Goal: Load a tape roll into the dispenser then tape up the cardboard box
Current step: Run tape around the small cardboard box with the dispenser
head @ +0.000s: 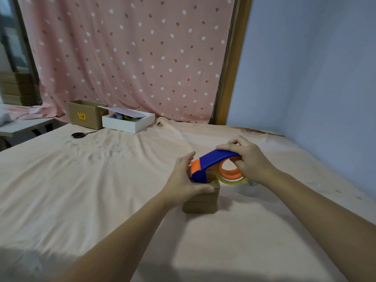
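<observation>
A small brown cardboard box stands on the cloth-covered table, right of centre. A blue and orange tape dispenser rests with its front end on the box top. A clear tape roll sits on its orange hub, overhanging the box to the right. My right hand grips the dispenser's blue handle from above. My left hand lies over the box's top left, thumb along the near top edge, fingers against the dispenser's orange nose. The box top is mostly hidden.
Black scissors lie at the far left of the table. An open brown carton and a white box with a loose lid stand at the back. A blue wall is on the right, and a clear object lies behind my right wrist.
</observation>
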